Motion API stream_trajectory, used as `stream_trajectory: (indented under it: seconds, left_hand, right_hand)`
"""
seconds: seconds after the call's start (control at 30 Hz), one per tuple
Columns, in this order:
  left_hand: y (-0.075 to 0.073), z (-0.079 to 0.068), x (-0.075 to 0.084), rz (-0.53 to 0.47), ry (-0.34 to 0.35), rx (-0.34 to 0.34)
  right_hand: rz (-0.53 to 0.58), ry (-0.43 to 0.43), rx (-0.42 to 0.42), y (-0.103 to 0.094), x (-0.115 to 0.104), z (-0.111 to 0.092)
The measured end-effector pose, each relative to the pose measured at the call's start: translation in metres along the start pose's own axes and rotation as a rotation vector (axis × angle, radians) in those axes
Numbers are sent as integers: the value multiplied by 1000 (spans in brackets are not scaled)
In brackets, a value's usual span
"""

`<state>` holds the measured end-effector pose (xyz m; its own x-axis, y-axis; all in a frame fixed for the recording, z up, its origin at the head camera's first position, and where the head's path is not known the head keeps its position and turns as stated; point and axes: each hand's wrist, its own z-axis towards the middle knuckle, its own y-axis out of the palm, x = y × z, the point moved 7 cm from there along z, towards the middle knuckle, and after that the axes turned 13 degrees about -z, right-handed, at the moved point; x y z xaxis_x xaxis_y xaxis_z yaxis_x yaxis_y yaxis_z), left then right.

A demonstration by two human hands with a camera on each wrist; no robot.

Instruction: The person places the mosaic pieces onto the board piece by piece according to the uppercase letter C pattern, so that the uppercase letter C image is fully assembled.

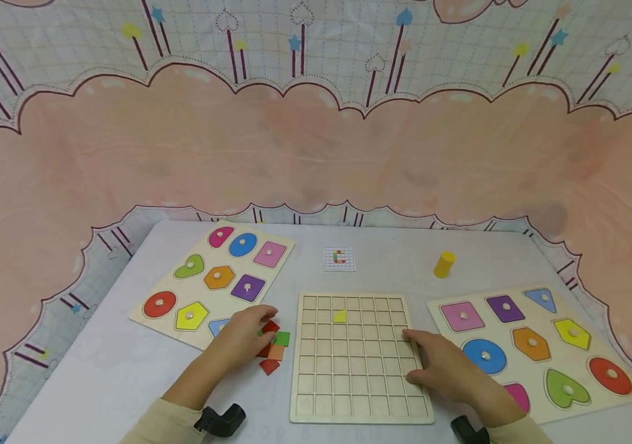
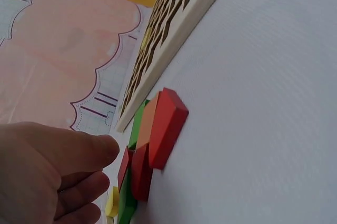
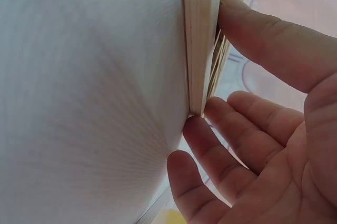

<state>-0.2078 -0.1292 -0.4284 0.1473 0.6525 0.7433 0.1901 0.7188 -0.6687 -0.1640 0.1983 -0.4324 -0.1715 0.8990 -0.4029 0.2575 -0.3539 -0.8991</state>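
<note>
My left hand [image 1: 240, 336] is over the small block pile, fingers loosely bent, no block visibly in hold; can't tell if any fingertip is touching. Pile sits at the left side of the grid board, under and just past my left fingertips: green block [image 1: 281, 338], orange block [image 1: 275, 352] right below it, red block [image 1: 269, 367] nearest me, more partly hidden by the hand. My right hand [image 1: 449, 367] is at the grid board [image 1: 360, 394], right edge, thumb and fingers spread apart and touching the rim, not wrapped round it. Grid board is flat on the bench [image 1: 88, 382], between both hands. One yellow piece [image 1: 340, 316] in a cell near its far edge, left of centre, well apart from my right fingers. Pattern card [image 1: 340, 259] beyond the grid board, yellow cylinder [image 1: 444, 265] to the card's right. Left shape puzzle [image 1: 216, 302] beside my left hand, right shape puzzle [image 1: 534, 373] partly behind my right.
</note>
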Motion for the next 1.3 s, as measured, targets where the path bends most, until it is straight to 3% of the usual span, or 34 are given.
stream_trajectory:
  seconds: [0.53, 1.3]
  left_hand:
    - [3, 3, -12, 13, -20, -20]
    - [4, 10, -13, 58, -16, -23]
  right_hand:
    - [-13, 1, -3, 2, 1, 0]
    - [-11, -5, -7, 2, 0, 1]
